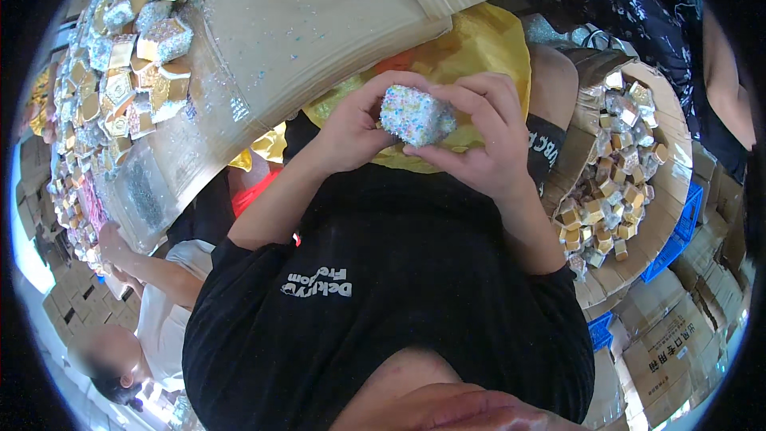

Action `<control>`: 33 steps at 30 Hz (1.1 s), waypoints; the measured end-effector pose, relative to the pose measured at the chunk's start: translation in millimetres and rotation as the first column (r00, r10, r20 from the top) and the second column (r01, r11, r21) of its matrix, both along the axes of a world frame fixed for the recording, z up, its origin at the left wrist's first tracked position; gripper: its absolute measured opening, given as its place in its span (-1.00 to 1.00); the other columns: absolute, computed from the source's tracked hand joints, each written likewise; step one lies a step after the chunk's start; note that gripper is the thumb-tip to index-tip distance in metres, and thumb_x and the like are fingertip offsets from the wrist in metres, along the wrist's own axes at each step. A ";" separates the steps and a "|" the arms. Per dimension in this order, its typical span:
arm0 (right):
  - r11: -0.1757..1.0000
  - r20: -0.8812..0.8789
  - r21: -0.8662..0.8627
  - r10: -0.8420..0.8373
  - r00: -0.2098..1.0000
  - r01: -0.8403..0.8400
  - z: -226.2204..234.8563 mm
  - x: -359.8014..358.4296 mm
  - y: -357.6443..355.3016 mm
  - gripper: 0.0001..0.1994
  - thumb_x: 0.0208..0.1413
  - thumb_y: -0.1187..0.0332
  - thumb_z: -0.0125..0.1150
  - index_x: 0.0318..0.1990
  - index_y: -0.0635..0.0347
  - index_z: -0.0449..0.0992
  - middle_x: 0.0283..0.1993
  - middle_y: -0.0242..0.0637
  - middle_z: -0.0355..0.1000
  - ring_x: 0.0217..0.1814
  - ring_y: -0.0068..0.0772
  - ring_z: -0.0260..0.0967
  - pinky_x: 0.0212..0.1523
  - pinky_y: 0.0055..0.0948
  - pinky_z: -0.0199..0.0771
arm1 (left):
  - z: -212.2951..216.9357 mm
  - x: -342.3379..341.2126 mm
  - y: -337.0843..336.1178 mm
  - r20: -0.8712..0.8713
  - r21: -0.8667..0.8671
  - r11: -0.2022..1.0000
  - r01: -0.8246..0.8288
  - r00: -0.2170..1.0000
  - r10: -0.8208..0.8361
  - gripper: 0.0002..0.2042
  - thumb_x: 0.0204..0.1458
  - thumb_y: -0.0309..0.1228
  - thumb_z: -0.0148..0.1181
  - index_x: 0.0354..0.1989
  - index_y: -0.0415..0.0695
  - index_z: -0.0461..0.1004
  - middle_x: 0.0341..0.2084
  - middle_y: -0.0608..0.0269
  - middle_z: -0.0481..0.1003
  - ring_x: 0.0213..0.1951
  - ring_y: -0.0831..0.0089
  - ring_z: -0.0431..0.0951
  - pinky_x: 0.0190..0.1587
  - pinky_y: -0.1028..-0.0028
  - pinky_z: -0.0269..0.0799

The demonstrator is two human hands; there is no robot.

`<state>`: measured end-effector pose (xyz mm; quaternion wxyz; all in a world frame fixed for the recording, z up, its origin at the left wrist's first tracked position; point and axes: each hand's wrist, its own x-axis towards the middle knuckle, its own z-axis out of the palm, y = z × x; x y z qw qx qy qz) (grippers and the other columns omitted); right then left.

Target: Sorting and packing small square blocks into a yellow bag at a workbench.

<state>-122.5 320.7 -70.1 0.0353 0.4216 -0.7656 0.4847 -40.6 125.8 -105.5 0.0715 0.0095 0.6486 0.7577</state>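
Observation:
Both my hands hold one small cube-shaped box (415,116) coated in white glitter with coloured specks, in front of my chest. My left hand (351,128) grips its left side, thumb and fingers curled around it. My right hand (479,144) closes on its right side and underside. A yellow plastic bag (487,44) lies just beyond the hands on my lap. My black T-shirt fills the lower middle of the view.
A glitter-dusted cardboard tabletop (319,24) carries several gold and glittered little boxes (128,56) at its left. A cardboard carton (678,136) at right holds several more gold boxes (610,191), over a blue crate (678,239). One person (159,303) sits lower left, another (638,16) upper right.

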 end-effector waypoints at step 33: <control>0.995 -0.357 0.054 0.102 0.929 -0.088 54.4 -33.9 6.5 -0.62 -0.23 0.18 0.51 -0.25 0.17 0.59 -0.26 -0.28 0.46 -0.19 -0.14 0.39 -0.12 -0.21 0.40 | -9.8 -4.6 -16.9 -0.195 -0.155 0.987 -0.053 0.981 0.022 -0.53 -0.05 -0.76 0.18 0.10 -0.19 0.42 0.00 0.19 0.47 0.13 0.35 0.45 0.21 0.36 0.31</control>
